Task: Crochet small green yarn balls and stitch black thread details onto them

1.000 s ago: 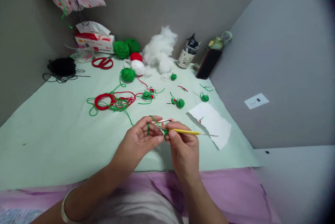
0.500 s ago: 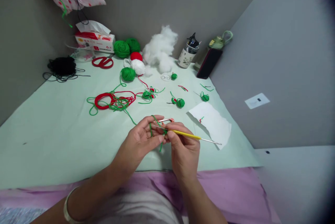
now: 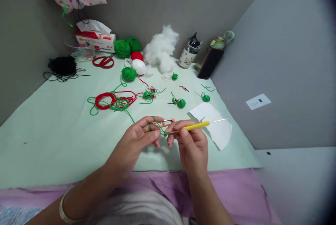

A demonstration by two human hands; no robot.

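Note:
Green yarn runs over the fingers of my left hand, whose thumb and fingers pinch it near the fingertips. My right hand grips a yellow-handled crochet hook, its far metal end pointing right. The hook's other metal end reaches left to a small bit of green work between the two hands; its stitches are too small to make out. Just beyond my fingertips lies an orange and metal tool, partly hidden. From my left hand the yarn leads back to a tangle of green and red strands.
Small green crocheted balls and yarn scraps lie beyond my hands. A torn white paper is at right. Farther back are red scissors, black yarn, yarn balls, white stuffing, a pen cup and a phone.
My right hand has moved to the right, away from my left hand, and the hook has tipped so that its right end points higher. The left hand has shifted slightly left.

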